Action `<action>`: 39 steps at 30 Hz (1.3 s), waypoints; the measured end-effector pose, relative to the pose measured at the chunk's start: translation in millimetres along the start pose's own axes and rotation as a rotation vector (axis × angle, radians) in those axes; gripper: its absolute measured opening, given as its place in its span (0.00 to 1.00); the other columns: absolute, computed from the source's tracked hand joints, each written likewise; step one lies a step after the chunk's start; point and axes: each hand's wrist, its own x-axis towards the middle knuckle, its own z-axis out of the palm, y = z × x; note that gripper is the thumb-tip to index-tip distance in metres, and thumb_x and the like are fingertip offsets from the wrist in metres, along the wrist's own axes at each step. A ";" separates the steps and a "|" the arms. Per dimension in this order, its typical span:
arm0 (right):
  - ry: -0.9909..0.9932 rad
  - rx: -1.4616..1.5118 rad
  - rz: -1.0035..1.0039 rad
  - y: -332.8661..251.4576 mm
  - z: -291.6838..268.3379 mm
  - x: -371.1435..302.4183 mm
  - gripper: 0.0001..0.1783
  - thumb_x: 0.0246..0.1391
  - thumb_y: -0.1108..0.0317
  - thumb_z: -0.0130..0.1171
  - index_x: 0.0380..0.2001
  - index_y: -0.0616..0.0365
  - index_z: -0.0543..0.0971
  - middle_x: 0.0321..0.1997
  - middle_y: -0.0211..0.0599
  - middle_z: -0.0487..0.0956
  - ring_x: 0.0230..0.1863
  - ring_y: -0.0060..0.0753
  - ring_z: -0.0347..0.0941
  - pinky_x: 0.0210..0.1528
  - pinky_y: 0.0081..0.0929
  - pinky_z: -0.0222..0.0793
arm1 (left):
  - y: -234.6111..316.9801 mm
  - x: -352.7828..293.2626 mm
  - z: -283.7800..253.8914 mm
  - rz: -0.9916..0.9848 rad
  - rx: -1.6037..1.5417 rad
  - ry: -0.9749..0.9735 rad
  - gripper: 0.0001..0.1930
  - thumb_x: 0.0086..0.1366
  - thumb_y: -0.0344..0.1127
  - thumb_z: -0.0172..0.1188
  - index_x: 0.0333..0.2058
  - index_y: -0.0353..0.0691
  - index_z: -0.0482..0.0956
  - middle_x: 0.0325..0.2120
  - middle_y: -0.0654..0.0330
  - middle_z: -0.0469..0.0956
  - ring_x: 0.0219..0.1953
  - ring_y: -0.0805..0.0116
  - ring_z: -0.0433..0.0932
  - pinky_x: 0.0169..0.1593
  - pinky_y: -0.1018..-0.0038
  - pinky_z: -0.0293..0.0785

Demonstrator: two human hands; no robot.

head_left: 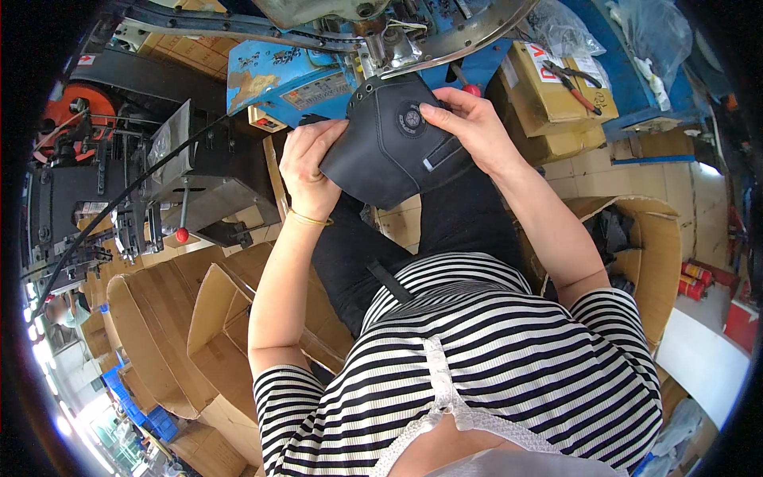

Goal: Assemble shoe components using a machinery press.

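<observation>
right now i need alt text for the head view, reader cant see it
A person's left grip and right grip hold a black stitched piece with a round dial up at a blue machine. Open cardboard boxes stand on both sides; pliers lie on a yellowish box.

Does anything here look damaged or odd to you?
Yes: the blue machine has a blotchy tan patch on its left side, as if paint has worn away. Pliers also lie loose on a cardboard box to the right. The black piece being held shows no obvious damage.
</observation>
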 end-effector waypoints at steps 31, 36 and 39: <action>0.015 -0.255 0.035 -20.2 14.3 6.7 0.16 0.55 0.61 0.65 0.35 0.66 0.83 0.28 0.27 0.81 0.28 0.13 0.73 0.32 0.15 0.70 | 15.4 -9.8 -12.3 -0.403 -0.239 -0.004 0.11 0.47 0.20 0.63 0.33 0.32 0.81 0.30 0.57 0.79 0.35 0.65 0.78 0.42 0.76 0.72; -0.018 -0.175 -0.019 -16.0 12.8 8.3 0.19 0.53 0.59 0.66 0.37 0.67 0.83 0.29 0.34 0.83 0.28 0.18 0.76 0.32 0.18 0.71 | 13.7 -10.8 -18.3 -0.447 -0.271 -0.049 0.16 0.47 0.22 0.64 0.38 0.32 0.80 0.35 0.55 0.79 0.40 0.61 0.77 0.47 0.72 0.71; 0.002 -0.173 -0.020 -15.4 19.5 -0.2 0.19 0.54 0.59 0.66 0.38 0.67 0.83 0.30 0.33 0.82 0.30 0.19 0.76 0.34 0.19 0.71 | 19.6 -4.0 -33.9 -0.269 0.047 -0.078 0.28 0.46 0.21 0.65 0.50 0.35 0.75 0.48 0.52 0.73 0.50 0.54 0.73 0.55 0.67 0.67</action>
